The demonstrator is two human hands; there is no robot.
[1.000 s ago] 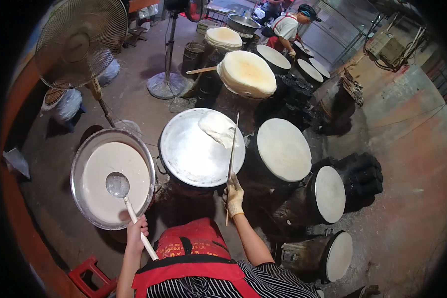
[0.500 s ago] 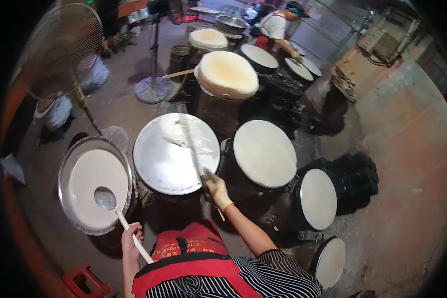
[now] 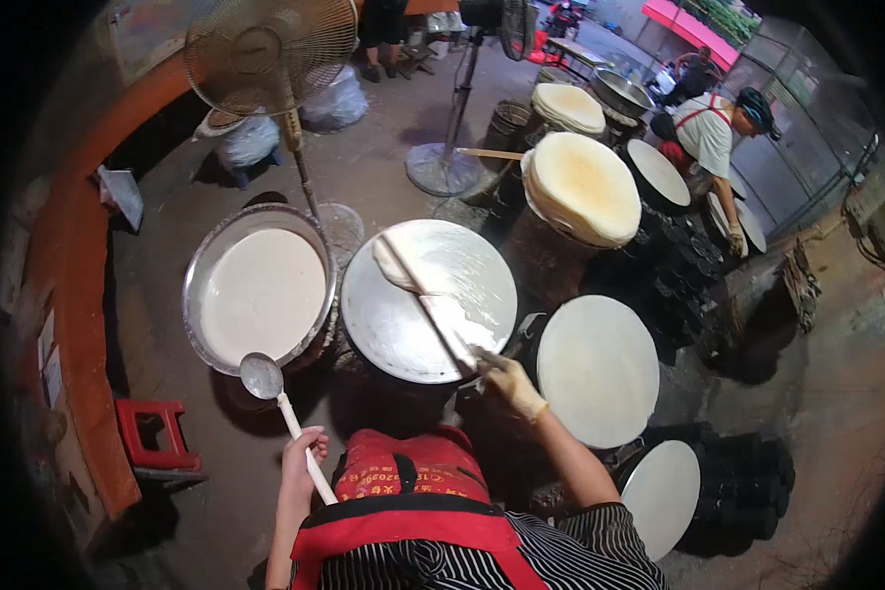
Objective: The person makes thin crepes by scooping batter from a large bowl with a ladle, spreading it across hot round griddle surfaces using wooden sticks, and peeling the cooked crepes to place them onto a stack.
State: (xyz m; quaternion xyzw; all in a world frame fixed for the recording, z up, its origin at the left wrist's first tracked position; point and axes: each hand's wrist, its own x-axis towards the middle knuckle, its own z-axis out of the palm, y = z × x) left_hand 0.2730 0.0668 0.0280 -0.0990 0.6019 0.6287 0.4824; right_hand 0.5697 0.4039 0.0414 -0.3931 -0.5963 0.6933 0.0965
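My left hand is closed around the pale handle of a ladle, whose bowl is at the near rim of a metal basin. Creamy white batter fills much of that basin. In my gloved right hand is a long, thin spreader, reaching diagonally across a round metal griddle. A thick patch of batter lies by the spreader's far end, and a thin wet film covers the griddle's right side. The fingers on the spreader are partly blurred.
To the right are round griddles topped with pale sheets. A stack of flatbreads stands ahead, a stick jutting left. Fans, a red stool and black cylinders surround me. A co-worker bends at back right.
The view has swung left. The ladle's bowl has moved from over the batter to the basin's near rim. The spreader has swung across the griddle, and the batter film reaches farther right.
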